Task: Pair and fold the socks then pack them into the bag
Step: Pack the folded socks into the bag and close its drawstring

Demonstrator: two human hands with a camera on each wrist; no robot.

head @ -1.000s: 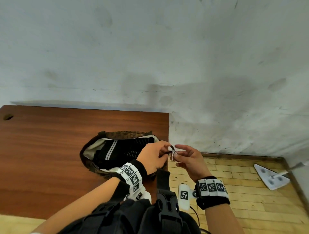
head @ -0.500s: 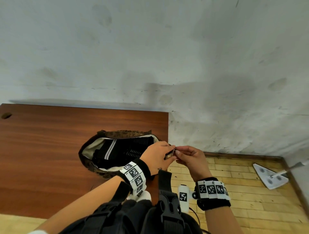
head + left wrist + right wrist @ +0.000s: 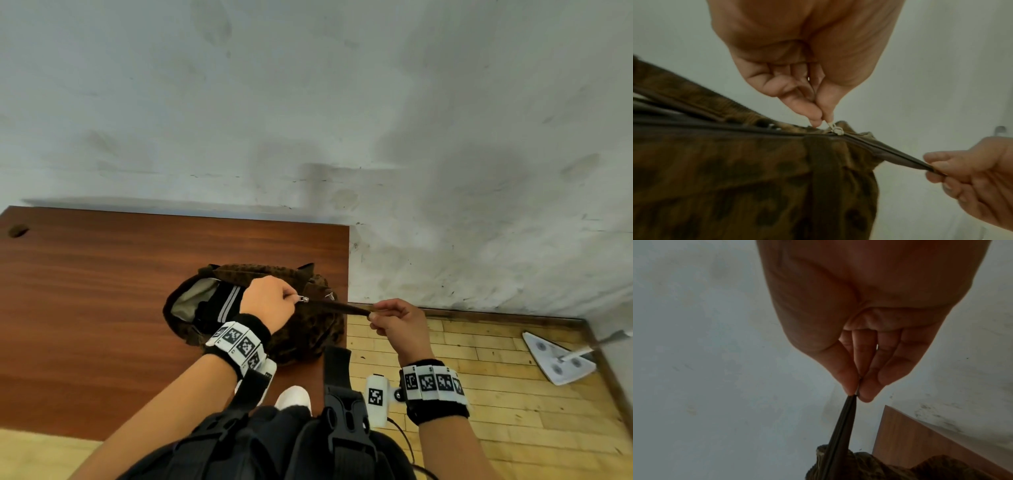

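The bag [image 3: 301, 329], brown and spotted, is seen lying at the right edge of the table [image 3: 102, 291], its right end just at the table's corner. Dark socks [image 3: 219, 305] with pale stripes are visible inside through the part of the mouth left open at the left; no socks are seen outside it.

The zipper pull [image 3: 835, 129] is pinched between thumb and forefinger of the left hand [image 3: 270, 301], the other fingers curled in. The zipper tail [image 3: 898, 156], a dark strip, is pinched at its tip by the right hand [image 3: 399, 323] and drawn taut out past the table edge, over the floor [image 3: 479, 359].

Step judged: closing of the bag, packing apparently done. The zip appears closed only over the short stretch from the tail to the slider; most of the mouth is yet to be run.

Risks noted:
- Sock fabric or the pale lining could be caught in the slider, since the contents sit close under the open teeth.
- The small pull is held by fingertips only; a slip is likely if the slider binds.
- If tension on the tail is lost, the tape may buckle and the slider jam.
- The bag could be dragged off the edge by the rightward pull.
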